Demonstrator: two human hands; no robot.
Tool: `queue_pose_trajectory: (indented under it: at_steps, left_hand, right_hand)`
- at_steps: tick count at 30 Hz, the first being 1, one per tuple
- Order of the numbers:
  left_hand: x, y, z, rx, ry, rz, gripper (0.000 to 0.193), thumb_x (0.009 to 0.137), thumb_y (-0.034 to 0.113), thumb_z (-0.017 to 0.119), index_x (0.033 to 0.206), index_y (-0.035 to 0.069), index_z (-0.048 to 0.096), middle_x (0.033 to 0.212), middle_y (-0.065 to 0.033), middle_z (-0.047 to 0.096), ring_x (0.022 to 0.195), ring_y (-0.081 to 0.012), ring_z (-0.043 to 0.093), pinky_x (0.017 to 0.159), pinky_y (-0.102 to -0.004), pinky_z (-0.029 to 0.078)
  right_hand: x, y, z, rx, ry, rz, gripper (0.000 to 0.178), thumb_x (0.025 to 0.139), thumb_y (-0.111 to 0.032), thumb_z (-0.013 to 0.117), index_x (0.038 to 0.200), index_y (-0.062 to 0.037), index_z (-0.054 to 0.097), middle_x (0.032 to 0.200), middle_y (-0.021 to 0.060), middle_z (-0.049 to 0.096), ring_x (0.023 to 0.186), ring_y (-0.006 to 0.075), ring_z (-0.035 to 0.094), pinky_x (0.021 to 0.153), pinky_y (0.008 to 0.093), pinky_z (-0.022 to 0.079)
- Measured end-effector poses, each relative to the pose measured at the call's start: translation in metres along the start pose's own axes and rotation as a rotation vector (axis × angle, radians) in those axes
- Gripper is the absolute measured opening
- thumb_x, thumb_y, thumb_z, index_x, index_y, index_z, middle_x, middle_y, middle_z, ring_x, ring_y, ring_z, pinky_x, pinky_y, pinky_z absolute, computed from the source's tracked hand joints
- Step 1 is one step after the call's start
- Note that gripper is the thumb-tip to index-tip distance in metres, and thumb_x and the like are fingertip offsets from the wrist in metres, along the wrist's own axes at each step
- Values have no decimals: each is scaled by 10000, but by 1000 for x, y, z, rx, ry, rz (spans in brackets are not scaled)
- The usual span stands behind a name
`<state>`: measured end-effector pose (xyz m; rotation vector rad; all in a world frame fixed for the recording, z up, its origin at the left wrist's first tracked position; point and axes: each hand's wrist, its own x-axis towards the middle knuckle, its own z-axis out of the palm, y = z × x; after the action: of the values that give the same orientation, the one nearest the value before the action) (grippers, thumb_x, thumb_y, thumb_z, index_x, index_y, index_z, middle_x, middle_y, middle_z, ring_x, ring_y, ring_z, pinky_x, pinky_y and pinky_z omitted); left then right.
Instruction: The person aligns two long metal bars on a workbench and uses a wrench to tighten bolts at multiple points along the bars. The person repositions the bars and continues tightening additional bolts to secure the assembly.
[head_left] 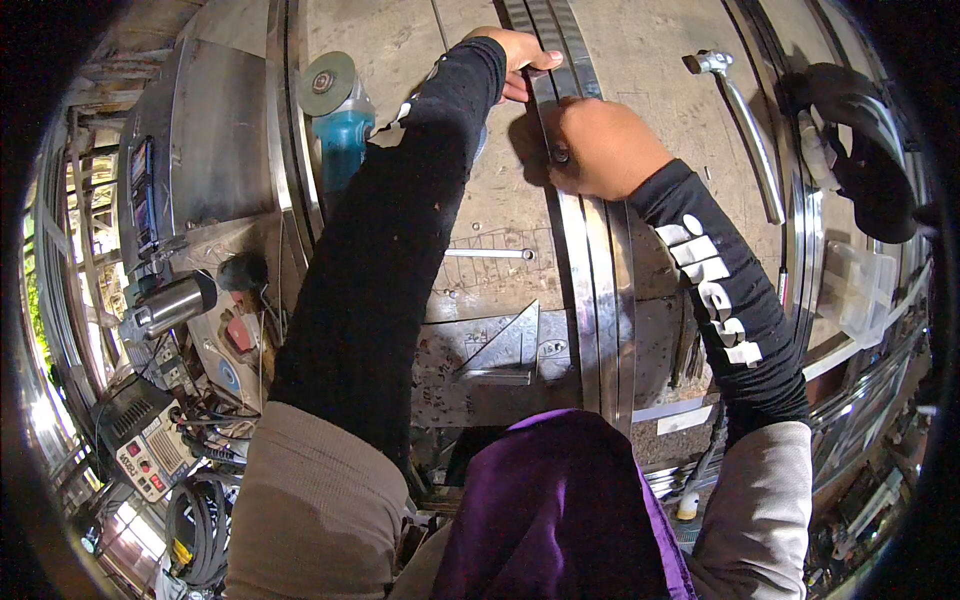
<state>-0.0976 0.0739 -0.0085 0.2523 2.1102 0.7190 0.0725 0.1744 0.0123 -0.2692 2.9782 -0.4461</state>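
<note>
Long shiny metal bars (590, 270) run lengthwise across the work table, side by side. Toward the far end, my left hand (518, 62) grips the left edge of the bars, thumb on top and fingers curled at the side. Nearer to me, my right hand (612, 148) is closed in a fist over the bars. A small dark round end (560, 153) shows at that fist; the rest of what it holds is hidden. Left of the bars lie a slim wrench (490, 254) and a metal set square (512, 345). Black sleeves cover both forearms.
A blue angle grinder (340, 130) rests at the left beside another metal bar (285, 150). On the right are a hammer (745, 125), a dark mask-like object (865, 150) and a clear plastic box (860, 290). A welding machine (150, 450) and coiled cables (200, 530) sit lower left.
</note>
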Motion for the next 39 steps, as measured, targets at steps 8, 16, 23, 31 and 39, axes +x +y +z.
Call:
queue_pose_trajectory:
  at_steps: [8, 16, 23, 31, 39]
  left_hand:
    - [10, -2, -1, -45, 63, -53, 431, 828, 588, 825, 891, 179, 706, 898, 11, 712, 804, -110, 704, 783, -351, 485]
    - [12, -4, -4, -43, 28, -54, 445, 817, 593, 833, 874, 172, 698, 887, 10, 717, 829, -113, 706, 777, -339, 483]
    - [14, -5, -3, -83, -8, -9, 493, 832, 591, 819, 964, 134, 691, 982, -41, 730, 881, -166, 725, 812, -371, 496]
    - [18, -6, -2, -78, 12, -44, 442, 823, 579, 835, 891, 167, 692, 915, 4, 738, 836, -103, 703, 708, -308, 455]
    - [17, -11, 0, -66, 49, -5, 462, 819, 597, 822, 926, 161, 713, 922, -19, 745, 868, -126, 712, 785, -338, 466]
  right_hand:
    - [9, -15, -7, -12, -65, 99, 241, 715, -180, 805, 866, -4, 742, 864, 219, 724, 812, 416, 722, 746, 460, 602]
    - [11, -22, 5, -153, 127, -150, 80, 808, -91, 684, 779, -45, 742, 774, 179, 738, 783, 354, 759, 695, 437, 614]
    - [-2, -27, 6, -158, 283, -256, 89, 802, -111, 683, 796, -31, 721, 773, 171, 713, 781, 338, 741, 665, 434, 604]
    - [-47, -96, 5, 29, 328, -293, 218, 830, -105, 642, 1029, -55, 715, 1040, 128, 663, 960, 311, 660, 834, 422, 570]
    - [-149, -115, 46, 665, 277, 295, 326, 897, -248, 823, 725, -37, 644, 589, 147, 532, 587, 360, 614, 532, 436, 479]
